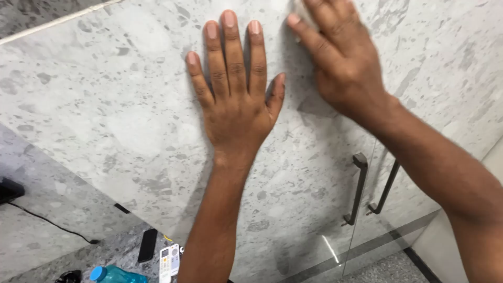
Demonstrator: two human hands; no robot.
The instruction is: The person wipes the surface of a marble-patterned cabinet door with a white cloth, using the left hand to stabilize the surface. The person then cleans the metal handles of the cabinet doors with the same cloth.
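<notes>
A pale, speckled stone-look cabinet door (pixel 131 120) fills the view, its surface running from 10 o'clock down to 4 o'clock, with two dark bar handles (pixel 359 188) at about 4 o'clock from the hands. The left hand (pixel 236 94) lies flat and open against the door at centre, fingers spread and pointing to 12 o'clock. Just beside it at 2 o'clock, the right hand (pixel 340 57) also rests on the door with fingers extended, blurred, possibly pressing a pale cloth; I cannot tell for certain.
</notes>
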